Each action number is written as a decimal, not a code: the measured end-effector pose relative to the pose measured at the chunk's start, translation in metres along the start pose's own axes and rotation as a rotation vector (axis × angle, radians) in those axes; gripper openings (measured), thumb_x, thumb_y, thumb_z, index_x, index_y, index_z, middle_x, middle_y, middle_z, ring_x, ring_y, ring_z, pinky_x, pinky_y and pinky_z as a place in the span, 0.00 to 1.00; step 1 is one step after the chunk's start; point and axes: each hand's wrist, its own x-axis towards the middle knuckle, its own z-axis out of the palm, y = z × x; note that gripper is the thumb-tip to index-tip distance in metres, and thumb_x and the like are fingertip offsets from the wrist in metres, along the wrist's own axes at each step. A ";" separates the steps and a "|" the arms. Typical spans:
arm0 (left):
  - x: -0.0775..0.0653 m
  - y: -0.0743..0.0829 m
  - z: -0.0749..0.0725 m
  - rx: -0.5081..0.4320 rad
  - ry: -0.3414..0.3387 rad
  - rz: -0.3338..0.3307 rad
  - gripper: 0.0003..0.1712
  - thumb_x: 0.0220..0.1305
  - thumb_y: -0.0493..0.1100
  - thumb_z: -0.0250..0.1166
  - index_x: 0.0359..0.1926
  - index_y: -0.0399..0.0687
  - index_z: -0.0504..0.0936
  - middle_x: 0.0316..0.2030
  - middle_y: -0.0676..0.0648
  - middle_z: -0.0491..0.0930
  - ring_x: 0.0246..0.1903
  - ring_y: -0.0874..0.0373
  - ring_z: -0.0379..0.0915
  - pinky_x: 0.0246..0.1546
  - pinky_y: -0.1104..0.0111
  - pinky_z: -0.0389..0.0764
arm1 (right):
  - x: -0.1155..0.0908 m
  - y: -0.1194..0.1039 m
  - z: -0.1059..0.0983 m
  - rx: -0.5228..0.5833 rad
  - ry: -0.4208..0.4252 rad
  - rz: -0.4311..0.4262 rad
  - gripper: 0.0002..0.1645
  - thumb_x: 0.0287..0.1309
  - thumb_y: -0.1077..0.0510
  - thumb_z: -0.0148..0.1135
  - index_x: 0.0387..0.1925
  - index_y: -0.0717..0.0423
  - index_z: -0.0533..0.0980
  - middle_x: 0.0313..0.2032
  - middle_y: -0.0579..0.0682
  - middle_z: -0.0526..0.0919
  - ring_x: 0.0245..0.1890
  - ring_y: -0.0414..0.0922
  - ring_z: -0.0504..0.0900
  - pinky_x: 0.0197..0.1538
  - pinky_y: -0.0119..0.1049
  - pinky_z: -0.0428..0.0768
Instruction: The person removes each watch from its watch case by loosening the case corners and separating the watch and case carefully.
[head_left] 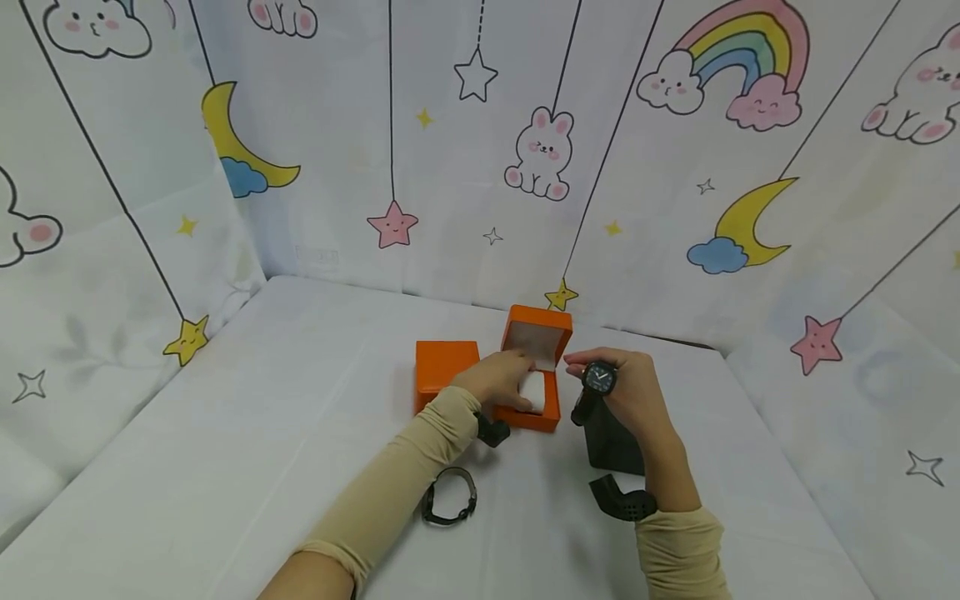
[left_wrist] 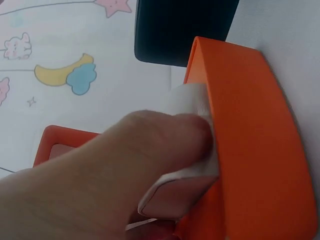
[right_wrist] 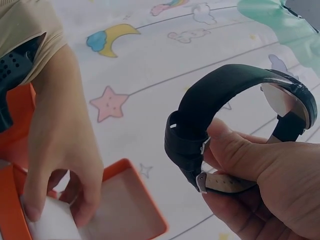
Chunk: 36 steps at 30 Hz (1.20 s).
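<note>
My left hand (head_left: 491,379) reaches into an open orange watch box (head_left: 550,410) and pinches the white cushion (head_left: 534,390) inside it. In the left wrist view, the thumb presses on the cushion (left_wrist: 187,97) beside the orange box wall (left_wrist: 255,140). The box's hinged lid (head_left: 542,325) stands raised at the back. To the right of the box, my right hand (head_left: 641,396) holds a black wristwatch (head_left: 599,378) up off the table. Its dark strap (right_wrist: 215,95) is buckled into a loop, and the thumb and fingers grip it near the buckle.
Another orange box (head_left: 445,364) stands left of the open one. A dark box (head_left: 611,442) is under my right hand. A second watch with a dark band (head_left: 471,500) lies on the white table (head_left: 225,467) near my left forearm. A patterned cloth (head_left: 330,133) hangs behind.
</note>
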 end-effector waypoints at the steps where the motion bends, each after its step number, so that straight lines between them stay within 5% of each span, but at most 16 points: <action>1: 0.000 0.000 0.001 0.008 0.001 -0.001 0.36 0.44 0.63 0.68 0.52 0.50 0.73 0.46 0.51 0.73 0.39 0.60 0.69 0.48 0.68 0.73 | 0.000 0.000 0.000 -0.010 0.006 -0.010 0.12 0.50 0.64 0.63 0.38 0.48 0.82 0.32 0.42 0.85 0.37 0.39 0.81 0.39 0.19 0.75; 8: -0.001 0.001 0.003 0.054 0.019 -0.005 0.36 0.45 0.60 0.68 0.53 0.49 0.72 0.51 0.49 0.71 0.46 0.58 0.68 0.52 0.66 0.71 | 0.002 0.000 0.001 0.003 0.033 -0.050 0.09 0.50 0.57 0.64 0.36 0.48 0.83 0.33 0.41 0.85 0.36 0.37 0.81 0.39 0.21 0.76; 16: -0.001 0.002 0.008 0.124 0.021 -0.024 0.42 0.43 0.69 0.64 0.54 0.48 0.70 0.52 0.48 0.72 0.52 0.56 0.67 0.55 0.64 0.70 | 0.001 -0.001 0.002 0.081 0.025 -0.033 0.09 0.49 0.53 0.65 0.36 0.46 0.83 0.35 0.42 0.85 0.36 0.36 0.81 0.38 0.22 0.77; 36: 0.002 0.006 0.005 0.170 0.008 -0.012 0.36 0.46 0.66 0.64 0.51 0.49 0.75 0.46 0.51 0.76 0.46 0.57 0.68 0.51 0.66 0.72 | 0.002 0.002 0.000 0.030 0.034 -0.046 0.09 0.50 0.59 0.64 0.36 0.48 0.83 0.31 0.42 0.85 0.36 0.38 0.81 0.38 0.20 0.75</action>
